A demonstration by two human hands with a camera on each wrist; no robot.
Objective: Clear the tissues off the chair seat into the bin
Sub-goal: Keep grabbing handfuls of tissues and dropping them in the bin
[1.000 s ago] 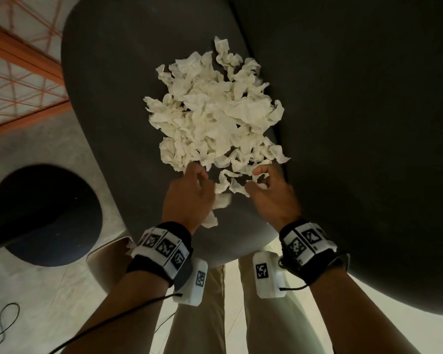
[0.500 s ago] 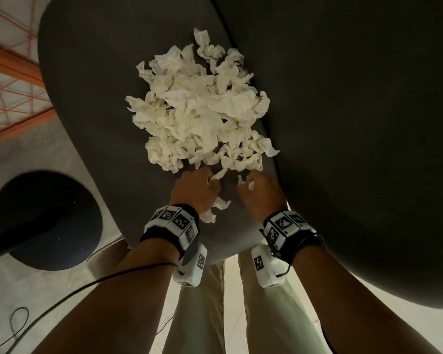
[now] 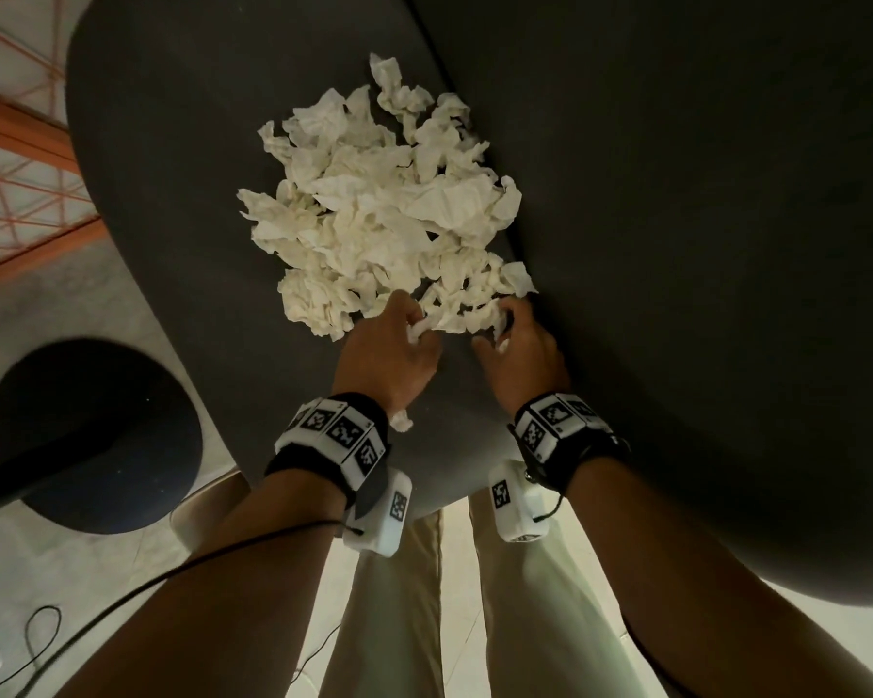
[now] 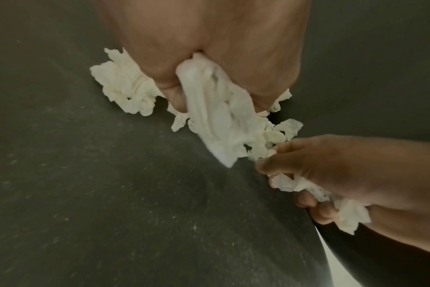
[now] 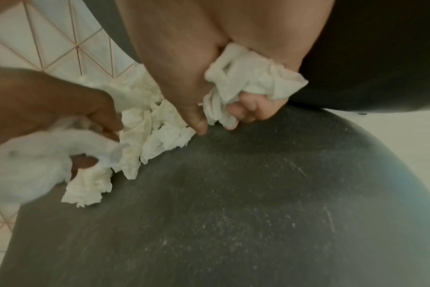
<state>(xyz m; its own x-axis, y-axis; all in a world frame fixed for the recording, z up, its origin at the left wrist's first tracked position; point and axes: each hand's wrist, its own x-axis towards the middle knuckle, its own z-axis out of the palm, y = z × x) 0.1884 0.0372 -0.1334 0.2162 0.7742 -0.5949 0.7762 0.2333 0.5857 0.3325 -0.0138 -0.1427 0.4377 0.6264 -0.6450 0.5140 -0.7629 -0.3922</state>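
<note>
A heap of crumpled white tissues (image 3: pixel 374 209) lies in the middle of the dark grey chair seat (image 3: pixel 172 143). My left hand (image 3: pixel 399 340) is at the heap's near edge, its fingers curled round a wad of tissue (image 4: pixel 214 116). My right hand (image 3: pixel 510 330) sits just to the right, gripping another wad (image 5: pixel 253 77) while its thumb reaches to the loose pieces (image 5: pixel 160 136) between the hands. A small scrap (image 3: pixel 401 421) pokes out by my left wrist. No bin that I can recognise is in view.
The chair's dark backrest (image 3: pixel 701 244) rises on the right. A round black base with a pole (image 3: pixel 92 435) stands on the floor at left. An orange lattice panel (image 3: pixel 11 158) is at far left. Cables (image 3: pixel 36 642) trail on the floor.
Both hands have pushed forward into the near edge of the heap and closed on more tissue. The loose pieces that lay near them are now gathered in.
</note>
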